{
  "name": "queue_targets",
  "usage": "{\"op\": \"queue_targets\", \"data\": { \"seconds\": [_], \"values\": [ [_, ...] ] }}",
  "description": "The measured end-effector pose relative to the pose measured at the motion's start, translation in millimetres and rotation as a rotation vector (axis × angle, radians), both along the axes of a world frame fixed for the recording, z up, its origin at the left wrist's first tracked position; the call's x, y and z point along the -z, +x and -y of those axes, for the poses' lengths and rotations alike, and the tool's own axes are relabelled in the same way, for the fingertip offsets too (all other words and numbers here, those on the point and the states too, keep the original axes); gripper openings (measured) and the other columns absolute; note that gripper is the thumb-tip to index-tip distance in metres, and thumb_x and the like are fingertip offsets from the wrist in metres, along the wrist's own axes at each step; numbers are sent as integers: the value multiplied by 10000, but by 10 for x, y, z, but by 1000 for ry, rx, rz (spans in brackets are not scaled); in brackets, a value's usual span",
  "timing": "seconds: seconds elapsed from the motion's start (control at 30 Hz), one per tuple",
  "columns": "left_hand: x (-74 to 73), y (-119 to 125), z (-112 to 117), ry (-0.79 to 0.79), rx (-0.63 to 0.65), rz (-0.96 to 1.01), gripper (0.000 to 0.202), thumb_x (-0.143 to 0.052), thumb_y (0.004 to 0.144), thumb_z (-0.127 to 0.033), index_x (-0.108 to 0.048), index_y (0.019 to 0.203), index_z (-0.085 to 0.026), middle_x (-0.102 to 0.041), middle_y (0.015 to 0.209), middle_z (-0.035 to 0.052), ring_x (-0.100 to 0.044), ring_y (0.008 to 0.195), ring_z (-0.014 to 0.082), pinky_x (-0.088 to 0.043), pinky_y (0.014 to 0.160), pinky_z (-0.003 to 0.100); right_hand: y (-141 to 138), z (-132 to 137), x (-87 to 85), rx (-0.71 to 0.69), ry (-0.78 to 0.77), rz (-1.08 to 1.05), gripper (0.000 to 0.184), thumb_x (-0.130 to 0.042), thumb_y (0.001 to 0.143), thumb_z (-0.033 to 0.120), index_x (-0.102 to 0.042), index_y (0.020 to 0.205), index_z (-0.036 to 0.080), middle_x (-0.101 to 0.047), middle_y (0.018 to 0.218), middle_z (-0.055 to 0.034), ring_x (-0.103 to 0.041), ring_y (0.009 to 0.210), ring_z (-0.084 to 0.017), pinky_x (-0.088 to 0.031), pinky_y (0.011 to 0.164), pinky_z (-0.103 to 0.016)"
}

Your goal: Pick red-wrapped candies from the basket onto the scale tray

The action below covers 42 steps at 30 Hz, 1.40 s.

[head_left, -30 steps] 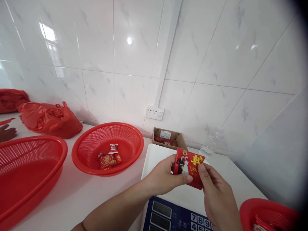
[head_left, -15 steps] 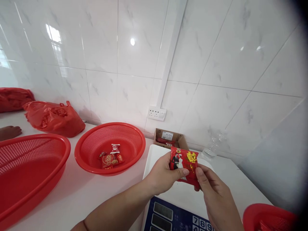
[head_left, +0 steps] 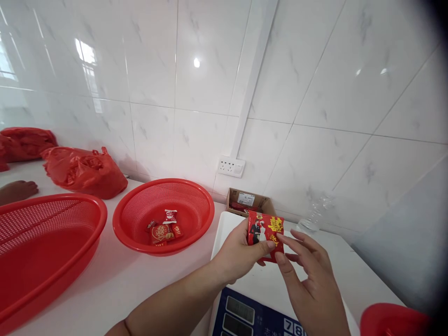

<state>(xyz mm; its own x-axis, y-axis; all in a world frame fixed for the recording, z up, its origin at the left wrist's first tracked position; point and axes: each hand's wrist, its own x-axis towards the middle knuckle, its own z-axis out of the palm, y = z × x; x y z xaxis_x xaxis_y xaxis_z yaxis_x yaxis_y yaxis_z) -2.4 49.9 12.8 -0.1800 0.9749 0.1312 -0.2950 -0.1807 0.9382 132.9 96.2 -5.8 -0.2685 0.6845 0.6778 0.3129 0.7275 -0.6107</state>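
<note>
My left hand [head_left: 241, 254] pinches a small red packet [head_left: 265, 229] printed with a couple and gold characters, held up over the white pan of a weighing scale [head_left: 227, 223]. My right hand [head_left: 308, 280] hovers just right of the packet with fingers spread apart, its thumb near the packet's lower right edge, holding nothing. The scale's blue keypad and displays [head_left: 241, 315] sit right below my hands.
A round red mesh basket [head_left: 135, 214] holds a few wrapped sweets [head_left: 164, 229]. A larger red basket [head_left: 84, 219] stands at the left, another red basket [head_left: 392, 319] at the lower right. Red plastic bags [head_left: 84, 170], a cardboard box [head_left: 233, 199], a clear bottle [head_left: 317, 212] and another person's hand [head_left: 19, 189] lie around.
My right hand has let go of the packet and opened its fingers. The packet has moved slightly left and up in my left hand.
</note>
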Motion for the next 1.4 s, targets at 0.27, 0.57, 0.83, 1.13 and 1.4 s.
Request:
{"op": "queue_targets", "data": {
  "seconds": [0.27,0.57,0.83,1.13,1.4],
  "values": [
    [-7,26,-6,-5,-14,-10,451,-707,692,-359,-539,1062,-162,-627,857,31,-601,696,128,-411,558,218,-45,18,17,-34,-44,-8,314,-520,868,458,-654,1078,267,-509,1222,-88,-521,1111,-267,-532,833,-444],
    [47,0,-29,20,-63,-29,389,-693,733,-355,-577,1063,-184,-665,905,36,-613,768,152,-442,600,222,-172,108,-22,-94,-81,-142,234,-515,894,351,-632,1065,243,-531,1179,-95,-527,1115,-232,-500,906,-409],
    [-30,11,-64,-35,-121,-74,439,-759,690,-387,-607,1063,-212,-675,953,27,-620,854,169,-511,633,212,-117,111,-146,-146,-314,-247,367,-552,873,403,-517,1203,245,-607,1173,-62,-594,1025,-200,-511,845,-344],
    [17,109,-50,-72,-93,-78,398,-761,684,-430,-646,997,-214,-664,934,21,-597,821,144,-520,604,173,-75,75,-183,-221,-513,-327,278,-540,852,462,-602,923,201,-658,865,-16,-613,729,-144,-502,628,-256],
    [-6,140,-14,-62,-43,-27,363,-742,696,-466,-658,952,-222,-650,894,14,-551,732,118,-494,549,157,-59,107,-185,-265,-492,-390,258,-586,827,447,-616,902,202,-638,852,-19,-594,724,-146,-504,568,-249]
  ]
}}
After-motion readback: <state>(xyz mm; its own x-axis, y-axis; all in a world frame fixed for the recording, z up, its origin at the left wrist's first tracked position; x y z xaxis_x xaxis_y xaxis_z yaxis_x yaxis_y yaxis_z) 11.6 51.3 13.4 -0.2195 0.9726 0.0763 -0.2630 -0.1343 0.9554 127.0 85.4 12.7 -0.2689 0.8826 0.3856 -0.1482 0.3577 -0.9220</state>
